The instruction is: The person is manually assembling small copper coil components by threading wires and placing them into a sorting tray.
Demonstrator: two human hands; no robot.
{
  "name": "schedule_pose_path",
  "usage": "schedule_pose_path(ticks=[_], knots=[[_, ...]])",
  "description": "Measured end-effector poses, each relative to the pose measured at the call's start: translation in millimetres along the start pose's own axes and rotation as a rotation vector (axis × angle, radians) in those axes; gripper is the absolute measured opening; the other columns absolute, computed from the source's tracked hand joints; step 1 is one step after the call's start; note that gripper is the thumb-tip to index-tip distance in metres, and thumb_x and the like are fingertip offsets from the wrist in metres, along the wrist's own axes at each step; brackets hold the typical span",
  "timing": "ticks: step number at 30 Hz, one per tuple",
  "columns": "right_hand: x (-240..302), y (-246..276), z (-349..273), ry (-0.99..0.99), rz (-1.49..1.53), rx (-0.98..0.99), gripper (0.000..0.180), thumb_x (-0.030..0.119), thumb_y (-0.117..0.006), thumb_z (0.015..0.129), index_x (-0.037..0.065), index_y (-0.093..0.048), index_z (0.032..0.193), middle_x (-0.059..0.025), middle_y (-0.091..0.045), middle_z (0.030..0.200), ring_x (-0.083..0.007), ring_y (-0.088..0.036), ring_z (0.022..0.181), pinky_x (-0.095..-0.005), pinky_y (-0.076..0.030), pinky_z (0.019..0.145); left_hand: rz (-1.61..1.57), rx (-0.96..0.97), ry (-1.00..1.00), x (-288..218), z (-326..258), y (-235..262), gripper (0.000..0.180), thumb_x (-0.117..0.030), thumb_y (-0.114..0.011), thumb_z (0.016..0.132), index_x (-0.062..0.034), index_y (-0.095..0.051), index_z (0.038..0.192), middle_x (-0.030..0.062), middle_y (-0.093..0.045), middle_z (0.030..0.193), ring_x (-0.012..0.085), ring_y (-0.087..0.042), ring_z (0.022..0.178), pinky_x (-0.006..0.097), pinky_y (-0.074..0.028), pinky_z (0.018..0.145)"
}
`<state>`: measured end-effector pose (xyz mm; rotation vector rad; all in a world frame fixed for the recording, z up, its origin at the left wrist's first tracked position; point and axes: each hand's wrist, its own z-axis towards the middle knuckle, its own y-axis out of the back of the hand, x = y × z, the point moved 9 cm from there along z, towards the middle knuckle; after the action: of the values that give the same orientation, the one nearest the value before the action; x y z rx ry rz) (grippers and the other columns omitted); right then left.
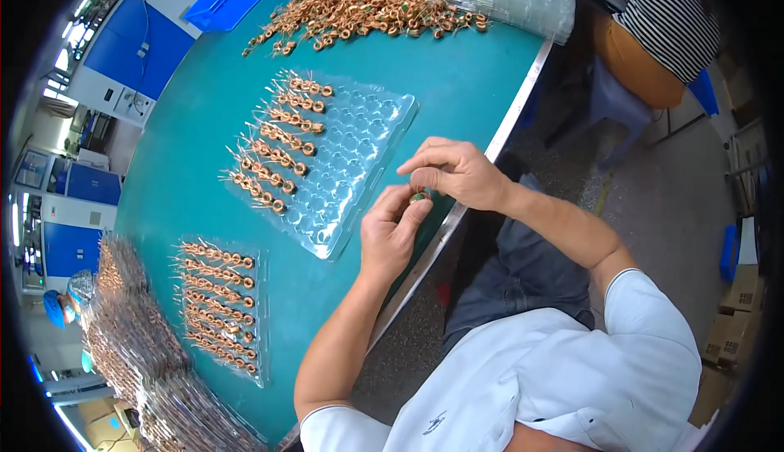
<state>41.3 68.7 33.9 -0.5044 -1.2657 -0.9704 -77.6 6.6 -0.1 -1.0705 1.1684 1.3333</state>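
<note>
I see both hands raised at the bench's near edge. My left hand and right hand together pinch one small copper coil between fingertips, clear of the surface, probably so that its leads can be turned freely. Just beside them lies a clear blister tray, partly filled along its far side, its empty cells nearest the hands. A full tray sits toward the left edge; loose coils are heaped at the far edge.

small copper coil, green core, pinched between both hands
</note>
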Motion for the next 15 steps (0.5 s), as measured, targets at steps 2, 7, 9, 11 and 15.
schedule_pose_path(ticks=[2,7,9,11,15], knots=[[6.4,-4.2,1.6,0.080,-0.055,0.078,0.020,0.010,-0.067,0.090,0.002,-0.070,0.108,-0.0039,-0.061,0.088,-0.0097,-0.057,0.074,-0.0239,-0.046,0.064,0.039,0.018,-0.025,-6.9,-1.3,-2.6,0.024,-0.015,-0.071,0.089,0.0032,-0.067,0.104,0.0061,-0.063,0.089,0.0125,-0.058,0.079,0.026,-0.047,0.072],[23.4,-6.9,2.0,0.136,-0.128,0.155,0.010,0.008,-0.071,0.087,0.001,-0.070,0.094,-0.0047,-0.062,0.084,-0.0121,-0.058,0.074,-0.0259,-0.046,0.064,0.100,0.037,-0.062,-8.0,-4.5,-5.0,0.024,-0.015,-0.072,0.088,0.0018,-0.068,0.105,0.0060,-0.063,0.086,0.0129,-0.058,0.076,0.027,-0.047,0.069],[20.7,-5.4,-1.6,0.179,-0.128,0.097,0.008,0.008,-0.071,0.086,0.002,-0.068,0.090,-0.0051,-0.062,0.081,-0.0134,-0.058,0.070,-0.0268,-0.046,0.062,0.094,0.043,-0.078,-9.7,-4.4,-5.9,0.024,-0.015,-0.072,0.088,0.0011,-0.068,0.105,0.0060,-0.063,0.084,0.0131,-0.058,0.075,0.027,-0.047,0.068],[20.1,-4.2,-6.7,0.223,-0.129,0.036,0.008,0.009,-0.071,0.085,0.002,-0.067,0.086,-0.0054,-0.062,0.079,-0.0147,-0.059,0.067,-0.0278,-0.046,0.059,0.134,0.058,-0.056,-8.8,-4.0,-6.0,0.023,-0.015,-0.072,0.087,0.0005,-0.069,0.104,0.0061,-0.064,0.083,0.0132,-0.059,0.074,0.027,-0.047,0.067],[13.8,-6.8,-15.5,0.218,-0.025,-0.065,0.014,0.010,-0.067,0.090,0.000,-0.060,0.084,-0.0062,-0.058,0.081,-0.0119,-0.058,0.069,-0.0250,-0.046,0.060,0.156,0.034,-0.055,-13.4,-5.3,-2.8,0.021,-0.014,-0.073,0.087,0.0004,-0.070,0.102,0.0064,-0.065,0.083,0.0134,-0.060,0.073,0.027,-0.047,0.067]])
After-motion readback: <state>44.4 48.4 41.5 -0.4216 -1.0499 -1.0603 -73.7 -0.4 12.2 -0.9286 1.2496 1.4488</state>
